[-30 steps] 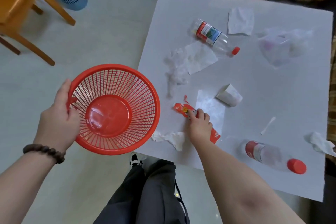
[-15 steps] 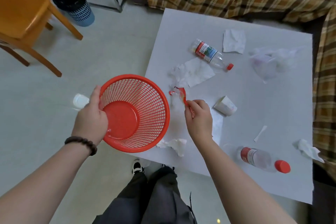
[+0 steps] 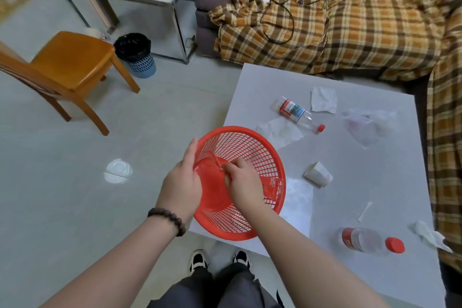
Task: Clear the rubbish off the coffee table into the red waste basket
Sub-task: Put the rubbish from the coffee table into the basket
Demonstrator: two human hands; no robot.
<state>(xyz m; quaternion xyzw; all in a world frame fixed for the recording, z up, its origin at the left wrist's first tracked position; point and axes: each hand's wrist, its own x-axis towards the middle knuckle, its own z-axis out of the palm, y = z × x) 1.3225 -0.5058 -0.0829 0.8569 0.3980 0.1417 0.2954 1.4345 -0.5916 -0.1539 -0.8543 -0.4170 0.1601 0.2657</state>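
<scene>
So over on the left there's an orange chair (image 3: pixel 72 62) and a dark-lined bin (image 3: pixel 136 55) on the floor, with a white lid-looking thing (image 3: pixel 118 170) lying nearer in. The left hand (image 3: pixel 181 182) has its fingers wrapped around the rim of the red waste basket (image 3: pixel 250 147), which is tipped toward the person over the near-left corner of the desk (image 3: pixel 362 182). The right hand (image 3: pixel 243 182) is down inside the basket, fingers pinched narrow, and I can't tell for sure what's in them. Still out on the desk: a tissue (image 3: pixel 280 131), a bottle (image 3: pixel 297 114), a paper cup (image 3: pixel 318 174), a plastic bag (image 3: pixel 367 125) and a second bottle (image 3: pixel 370 240).
</scene>
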